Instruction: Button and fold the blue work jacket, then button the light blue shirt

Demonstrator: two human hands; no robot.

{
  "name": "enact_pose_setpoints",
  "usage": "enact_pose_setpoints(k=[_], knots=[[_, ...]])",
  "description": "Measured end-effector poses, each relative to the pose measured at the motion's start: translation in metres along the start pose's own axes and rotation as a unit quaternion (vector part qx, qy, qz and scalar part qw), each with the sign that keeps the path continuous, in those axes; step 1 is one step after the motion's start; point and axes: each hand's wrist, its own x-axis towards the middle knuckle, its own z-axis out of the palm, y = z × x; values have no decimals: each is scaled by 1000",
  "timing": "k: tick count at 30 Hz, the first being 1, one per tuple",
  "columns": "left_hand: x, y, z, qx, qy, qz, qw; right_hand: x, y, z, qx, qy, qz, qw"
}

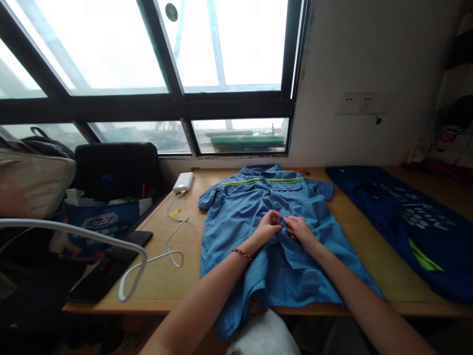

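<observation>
A light blue short-sleeved shirt (254,217) with a yellow-green chest stripe lies flat, front up, on the wooden table (177,281), its hem hanging over the near edge. My left hand (269,226) and my right hand (298,230) meet at the middle of the shirt's front placket. Both pinch the fabric there with closed fingers, nearly touching each other. A beaded bracelet sits on my left wrist.
A dark blue garment (406,222) with white print lies on the table's right side. A white power bank (183,182) with a looping white cable (173,246) lies left of the shirt. A black phone (136,239), bags (92,217) and a white hanger (74,236) sit at the left.
</observation>
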Motion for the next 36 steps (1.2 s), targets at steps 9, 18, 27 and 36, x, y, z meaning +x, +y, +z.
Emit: enact_pose_setpoints(k=[9,18,27,36], knots=[[1,-3,-2,39,37,-16,998,-5,-7,-1,-112,67,-93,987],[16,-9,-23,256,115,115,953,-41,-25,14,-463,-113,-227,849],[44,0,-29,219,45,70,972,-23,-10,9,-502,9,-211,839],[38,2,-28,188,43,61,979,-18,-21,-21,-443,-150,-192,863]])
